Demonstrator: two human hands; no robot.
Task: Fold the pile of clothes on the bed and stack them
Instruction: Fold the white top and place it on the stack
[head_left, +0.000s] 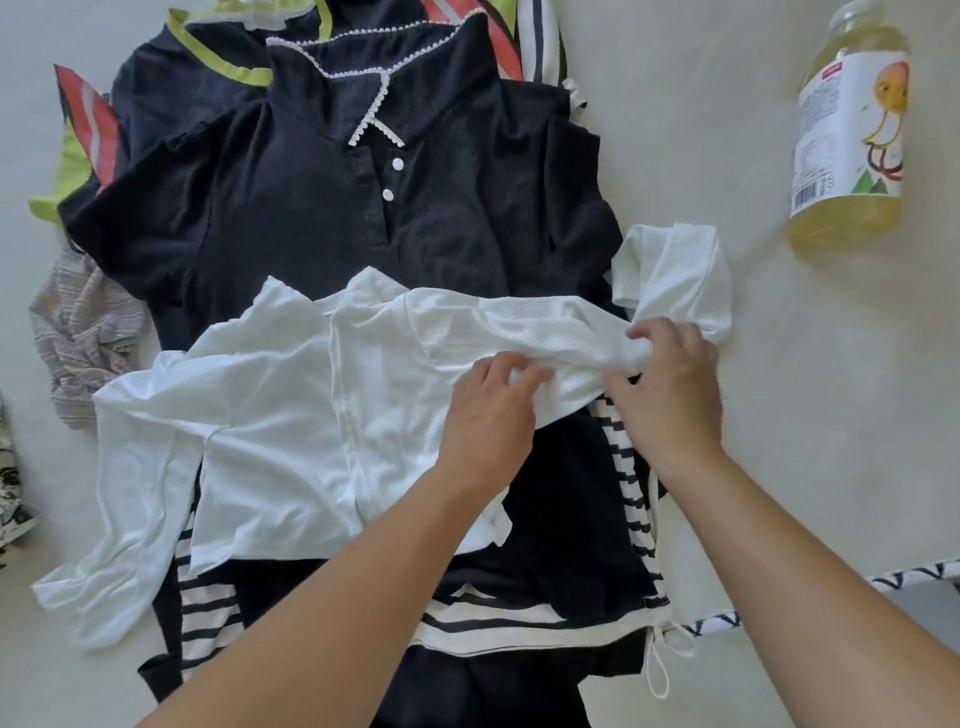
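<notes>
Both your hands work the same garment. Your left hand (491, 410) lies on the white ribbed long-sleeved top (270, 415), fingers curled and pinching a bunched fold of it near its right side. Your right hand (670, 384) sits just beside the left, fingers curled round a gathered wad of the same white cloth where one sleeve (675, 275) turns off toward the right.

White top: spread crosswise over the pile, rumpled, its other sleeve trailing down to the lower left. It rests on the pile of clothes, on the pale bed (779, 415).

Beneath it, farther from you: a dark navy ribbed polo shirt with white scalloped trim and two white buttons (322, 208), lying front up, collar away from you. Under that, another dark garment with lime-green edging (208, 57), and a piece with red and grey stripes (91, 119) showing at the upper left.

Nearer to you: a navy-and-white striped top with a white drawstring hem (519, 629), partly under the white top and your forearms.

Left of the pile: a crumpled grey-and-white finely striped cloth (78, 332), touching the pile's edge.

Upper right, well apart from the clothes: a clear plastic bottle of yellow drink with a white fruit label (852, 130), lying on the bed.
</notes>
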